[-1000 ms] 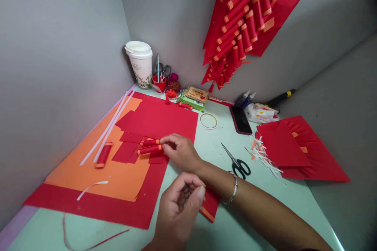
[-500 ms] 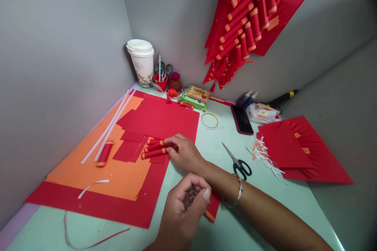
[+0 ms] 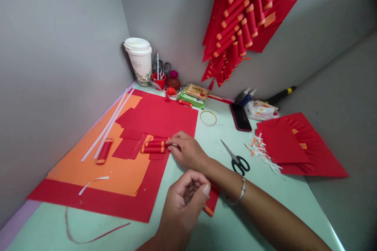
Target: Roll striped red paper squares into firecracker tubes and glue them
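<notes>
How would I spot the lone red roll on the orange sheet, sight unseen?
On the pale green table, find the large orange sheet. Toward its left edge, beside two long pale strips, lies the red roll. Unlike the rolls clustered at the right hand, it lies alone.

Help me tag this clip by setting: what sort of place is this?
Probably a tabletop papercraft corner: black-handled scissors, orange-banded red paper rolls and a decoration of similar rolls above suggest it.

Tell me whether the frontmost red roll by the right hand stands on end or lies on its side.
On its side: the red roll stretches sideways, an orange band at each end, beside the right hand.
</notes>
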The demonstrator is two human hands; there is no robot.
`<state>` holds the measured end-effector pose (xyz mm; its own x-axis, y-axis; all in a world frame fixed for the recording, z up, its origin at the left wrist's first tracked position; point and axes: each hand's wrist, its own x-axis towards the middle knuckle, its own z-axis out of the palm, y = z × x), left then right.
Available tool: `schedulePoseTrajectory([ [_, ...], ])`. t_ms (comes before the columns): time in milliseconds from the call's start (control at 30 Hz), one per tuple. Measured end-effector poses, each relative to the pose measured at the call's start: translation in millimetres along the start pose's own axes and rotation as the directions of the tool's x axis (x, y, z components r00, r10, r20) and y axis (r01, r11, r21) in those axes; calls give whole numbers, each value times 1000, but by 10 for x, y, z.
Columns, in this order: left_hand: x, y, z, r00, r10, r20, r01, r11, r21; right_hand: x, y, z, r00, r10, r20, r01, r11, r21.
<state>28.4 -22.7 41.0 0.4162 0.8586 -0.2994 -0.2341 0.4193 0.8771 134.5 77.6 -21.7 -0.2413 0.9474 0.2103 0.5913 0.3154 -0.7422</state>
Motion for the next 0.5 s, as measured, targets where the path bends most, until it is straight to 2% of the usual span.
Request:
schedulePoseTrajectory([
  [233, -16, -36, -15, 999, -5, 37, 4, 1000, 26, -25, 8, -119, 992, 11, -124, -18, 998, -52],
  [300, -12, -74, -26, 995, -8, 98, 1, 998, 66, 28, -51, -154, 989, -4, -147, -5, 998, -57],
  [333, -10, -99, -34, 987, -12, 163, -5, 995, 99, 76, -99, -160, 989, -35, -143, 26, 998, -65],
  [367, -10, -124, -44, 967, -24, 255, -11, 991, 134, 140, -159, -155, 988, -82, -128, 73, 994, -77],
  [400, -13, -147, -55, 927, -56, 370, -12, 984, 179, 216, -229, -136, 985, -146, -96, 137, 986, -98],
  [467, -33, -174, -84, 808, -134, 573, -2, 973, 230, 396, -395, -46, 959, -283, 8, 281, 949, -142],
  [500, -51, -173, -99, 774, -153, 614, 0, 970, 242, 492, -484, 25, 938, -338, 80, 346, 925, -158],
])
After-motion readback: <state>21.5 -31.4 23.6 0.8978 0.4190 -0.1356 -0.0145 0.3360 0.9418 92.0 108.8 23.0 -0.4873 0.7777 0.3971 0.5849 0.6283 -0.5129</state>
